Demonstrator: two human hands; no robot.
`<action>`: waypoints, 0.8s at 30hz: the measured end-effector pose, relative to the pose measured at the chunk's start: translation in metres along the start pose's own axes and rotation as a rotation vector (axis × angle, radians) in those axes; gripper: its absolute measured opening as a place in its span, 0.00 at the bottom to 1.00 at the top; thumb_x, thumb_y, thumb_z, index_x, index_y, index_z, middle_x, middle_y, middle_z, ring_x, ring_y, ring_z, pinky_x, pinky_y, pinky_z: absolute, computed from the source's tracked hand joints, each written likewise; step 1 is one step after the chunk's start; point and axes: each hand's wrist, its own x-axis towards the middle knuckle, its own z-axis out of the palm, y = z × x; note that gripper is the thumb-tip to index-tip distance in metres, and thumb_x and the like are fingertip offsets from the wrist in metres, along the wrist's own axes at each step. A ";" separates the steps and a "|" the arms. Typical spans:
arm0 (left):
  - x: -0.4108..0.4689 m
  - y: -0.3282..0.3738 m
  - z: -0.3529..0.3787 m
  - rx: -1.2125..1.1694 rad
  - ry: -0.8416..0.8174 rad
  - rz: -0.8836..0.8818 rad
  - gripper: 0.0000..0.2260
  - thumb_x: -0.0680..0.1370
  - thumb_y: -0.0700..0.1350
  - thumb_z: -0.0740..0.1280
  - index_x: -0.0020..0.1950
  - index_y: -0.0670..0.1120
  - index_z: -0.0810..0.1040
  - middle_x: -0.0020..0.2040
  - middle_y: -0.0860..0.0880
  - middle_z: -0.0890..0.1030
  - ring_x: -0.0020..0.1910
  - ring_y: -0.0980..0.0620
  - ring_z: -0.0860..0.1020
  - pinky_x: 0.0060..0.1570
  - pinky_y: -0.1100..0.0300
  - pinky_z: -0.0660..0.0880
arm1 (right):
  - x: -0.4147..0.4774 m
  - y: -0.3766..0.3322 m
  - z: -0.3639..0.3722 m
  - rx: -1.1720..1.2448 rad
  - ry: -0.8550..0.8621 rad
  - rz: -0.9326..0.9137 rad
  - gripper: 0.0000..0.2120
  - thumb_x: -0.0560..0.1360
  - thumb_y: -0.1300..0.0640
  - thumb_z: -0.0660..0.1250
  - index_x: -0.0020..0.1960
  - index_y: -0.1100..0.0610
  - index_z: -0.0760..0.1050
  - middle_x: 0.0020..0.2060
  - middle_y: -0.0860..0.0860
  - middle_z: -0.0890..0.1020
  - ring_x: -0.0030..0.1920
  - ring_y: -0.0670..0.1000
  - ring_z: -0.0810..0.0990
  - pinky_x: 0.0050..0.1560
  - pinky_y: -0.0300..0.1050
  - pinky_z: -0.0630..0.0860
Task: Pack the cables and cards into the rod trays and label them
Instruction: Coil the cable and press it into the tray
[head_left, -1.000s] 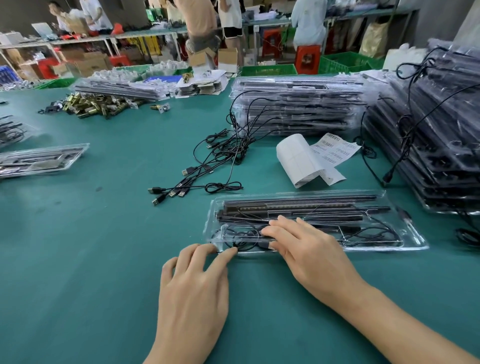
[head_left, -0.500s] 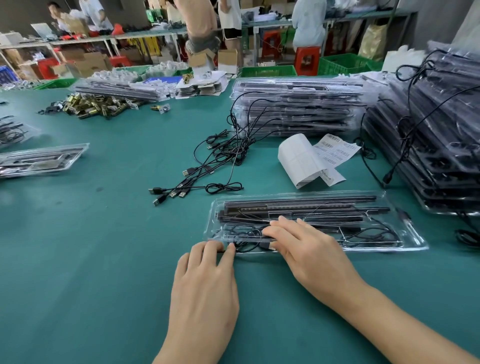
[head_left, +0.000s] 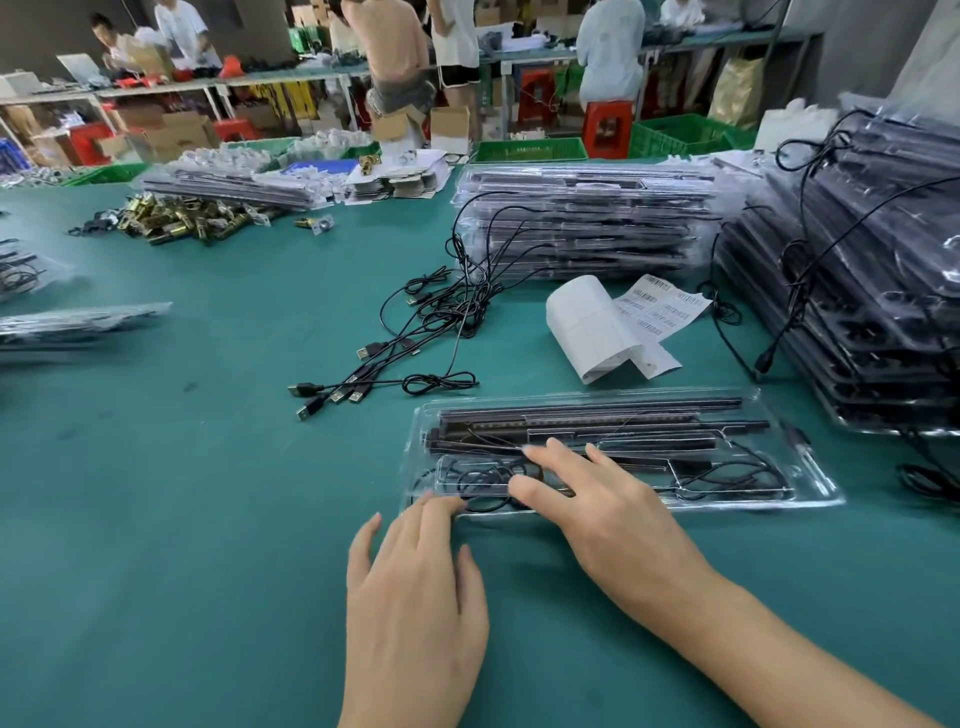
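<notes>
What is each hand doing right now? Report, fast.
Left hand: open, fingertips touching the near left corner of the clear tray.
Right hand: open, straight fingers pressing on top of the tray.

Bare left hand (head_left: 415, 613), bare right hand (head_left: 618, 525), bare forearms (head_left: 779, 654)

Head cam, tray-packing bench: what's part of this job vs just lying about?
In the job: clear plastic rod tray holding black rods and a coiled black cable, touched by left hand and right hand; loose black USB cables; white label roll.
Lying about: pile of brass hardware; green plastic crate; red plastic stool.
</notes>
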 end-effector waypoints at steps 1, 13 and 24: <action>0.001 -0.002 0.000 0.041 -0.001 0.027 0.17 0.69 0.37 0.77 0.56 0.48 0.82 0.53 0.54 0.85 0.58 0.51 0.83 0.67 0.47 0.67 | 0.001 -0.002 -0.002 0.010 0.001 -0.008 0.27 0.71 0.72 0.58 0.64 0.47 0.70 0.71 0.58 0.74 0.62 0.57 0.79 0.65 0.66 0.75; 0.009 -0.028 -0.006 0.135 -0.017 0.339 0.20 0.70 0.40 0.73 0.62 0.50 0.84 0.56 0.56 0.84 0.53 0.51 0.84 0.48 0.52 0.81 | -0.006 -0.020 -0.010 -0.177 0.075 -0.146 0.13 0.75 0.61 0.69 0.60 0.56 0.81 0.50 0.54 0.78 0.51 0.56 0.76 0.50 0.50 0.73; 0.011 -0.039 -0.006 0.032 -0.155 0.290 0.23 0.75 0.37 0.73 0.68 0.52 0.80 0.63 0.57 0.81 0.72 0.49 0.75 0.66 0.40 0.74 | -0.017 -0.081 -0.019 -0.171 -0.161 0.108 0.37 0.63 0.40 0.80 0.64 0.61 0.82 0.61 0.55 0.83 0.62 0.54 0.83 0.57 0.52 0.81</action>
